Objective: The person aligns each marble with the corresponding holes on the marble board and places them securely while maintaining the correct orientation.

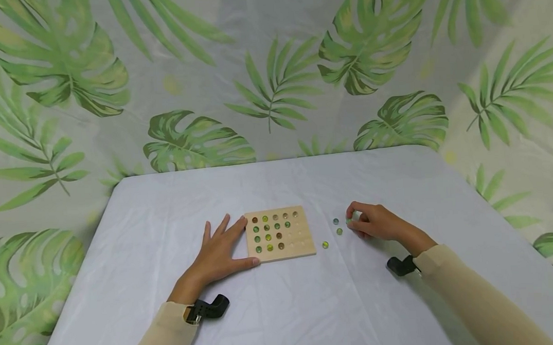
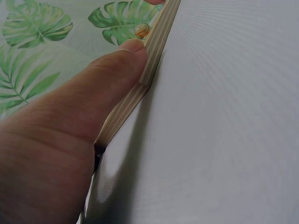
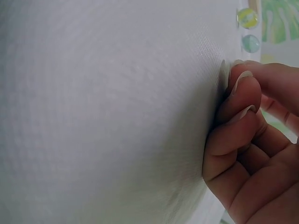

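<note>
A pale wooden board (image 1: 291,250) with rows of round hollows lies on the table, many hollows holding glass marbles. My left hand (image 1: 219,255) is spread at the board's left side, its index fingertip at the far corner and its thumb (image 2: 110,74) against the near edge. To the right of the board, my right hand (image 1: 375,221) pinches a greenish marble (image 1: 348,221) between thumb and finger, low over the cloth; its fingers hide the marble in the right wrist view. Beside it lie a bluish marble (image 1: 336,221), a green marble (image 1: 339,231) and a yellow-green marble (image 1: 325,245).
White cloth (image 1: 282,306) covers the table, whose far edge meets a leaf-patterned curtain (image 1: 282,90). Pale hollows without marbles show at the board's right side. A black wrist camera (image 1: 213,306) sits on the left wrist and another camera (image 1: 401,265) on the right.
</note>
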`<state>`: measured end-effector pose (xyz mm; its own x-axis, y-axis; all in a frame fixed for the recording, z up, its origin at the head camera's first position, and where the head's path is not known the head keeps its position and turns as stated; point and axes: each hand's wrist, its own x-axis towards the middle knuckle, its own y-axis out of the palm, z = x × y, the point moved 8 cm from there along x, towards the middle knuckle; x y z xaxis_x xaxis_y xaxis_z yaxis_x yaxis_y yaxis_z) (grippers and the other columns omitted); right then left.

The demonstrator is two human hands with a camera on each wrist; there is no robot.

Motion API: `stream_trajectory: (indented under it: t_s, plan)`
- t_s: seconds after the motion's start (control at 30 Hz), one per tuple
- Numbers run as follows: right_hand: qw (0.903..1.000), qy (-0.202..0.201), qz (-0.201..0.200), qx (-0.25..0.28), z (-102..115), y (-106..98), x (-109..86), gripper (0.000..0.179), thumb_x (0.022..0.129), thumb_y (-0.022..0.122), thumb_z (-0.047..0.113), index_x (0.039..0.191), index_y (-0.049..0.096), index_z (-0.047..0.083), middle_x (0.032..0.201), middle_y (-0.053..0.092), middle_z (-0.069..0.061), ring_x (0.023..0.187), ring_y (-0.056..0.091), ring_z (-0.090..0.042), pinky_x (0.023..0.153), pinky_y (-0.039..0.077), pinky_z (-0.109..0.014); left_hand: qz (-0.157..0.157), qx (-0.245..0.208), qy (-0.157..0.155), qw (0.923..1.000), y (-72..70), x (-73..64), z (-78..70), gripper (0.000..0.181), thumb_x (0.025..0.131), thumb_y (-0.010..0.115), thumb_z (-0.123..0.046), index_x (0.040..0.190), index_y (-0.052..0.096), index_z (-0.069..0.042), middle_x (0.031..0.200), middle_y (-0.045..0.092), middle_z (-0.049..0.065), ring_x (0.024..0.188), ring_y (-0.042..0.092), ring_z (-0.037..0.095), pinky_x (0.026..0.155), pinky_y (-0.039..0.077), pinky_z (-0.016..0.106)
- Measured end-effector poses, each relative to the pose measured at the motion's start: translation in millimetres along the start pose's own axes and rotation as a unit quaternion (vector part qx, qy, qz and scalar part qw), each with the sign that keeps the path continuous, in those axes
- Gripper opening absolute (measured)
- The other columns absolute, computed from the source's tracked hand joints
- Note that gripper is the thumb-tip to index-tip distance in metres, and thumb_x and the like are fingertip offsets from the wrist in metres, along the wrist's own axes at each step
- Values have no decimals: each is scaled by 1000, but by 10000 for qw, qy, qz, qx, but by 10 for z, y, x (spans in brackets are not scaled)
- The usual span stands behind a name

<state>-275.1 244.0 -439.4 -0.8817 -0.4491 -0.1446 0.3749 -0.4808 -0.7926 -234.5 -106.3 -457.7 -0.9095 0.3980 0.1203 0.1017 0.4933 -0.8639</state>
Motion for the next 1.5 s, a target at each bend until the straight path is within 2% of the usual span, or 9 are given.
stream_trajectory:
  t_s: [0.43, 0.7, 0.87, 1.07, 1.23, 1.5]
  plan:
    - [9999, -62, 8, 113, 37, -12, -1, 14, 97, 59, 18, 108, 52, 13, 62, 60, -1, 54, 55, -17, 52, 45, -27, -69, -8, 44, 10000, -24, -6, -29, 106, 71, 66, -73, 153, 29, -17, 155, 33, -1, 147, 11, 30, 113, -10, 58]
    - [9993, 4, 271, 260, 33, -5, 20, 15, 99, 57, 19, 111, 51, 13, 63, 60, -3, 55, 58, -18, 53, 48, -28, -32, -14, 10, 10000, -9, -13, -10, 108, 71, 67, -74, 154, 28, -17, 155, 31, -1, 147, 10, 29, 113, -11, 57]
    - [9993, -7, 319, 200, 47, -38, 45, 16, 98, 57, 20, 111, 51, 13, 61, 59, -3, 54, 55, -17, 51, 46, -28, -23, -30, 26, 10000, -2, 2, -11, 107, 71, 65, -75, 154, 27, -19, 156, 30, -3, 148, 10, 27, 113, -13, 55]
    - [9989, -389, 246, 115, 213, -85, 125, 15, 99, 57, 21, 110, 52, 15, 57, 54, -2, 51, 46, -12, 49, 38, -25, -12, -49, -50, 10000, -9, -10, 13, 107, 70, 65, -76, 154, 28, -19, 155, 31, -3, 148, 9, 26, 114, -13, 55]
    - [9972, -695, 265, 120, 373, -84, 178, 15, 99, 57, 23, 110, 53, 15, 58, 55, -2, 50, 46, -11, 47, 38, -25, 6, -16, -46, 10000, -1, -10, 22, 107, 71, 63, -77, 154, 27, -19, 156, 30, -4, 148, 9, 26, 114, -13, 54]
    - [9961, -741, 425, 208, 561, -24, 274, 15, 99, 57, 23, 111, 53, 16, 63, 59, -9, 53, 48, -13, 49, 39, -27, -30, -19, 5, 10000, -11, 3, 18, 107, 71, 64, -76, 154, 27, -19, 156, 30, -3, 148, 9, 27, 114, -12, 55]
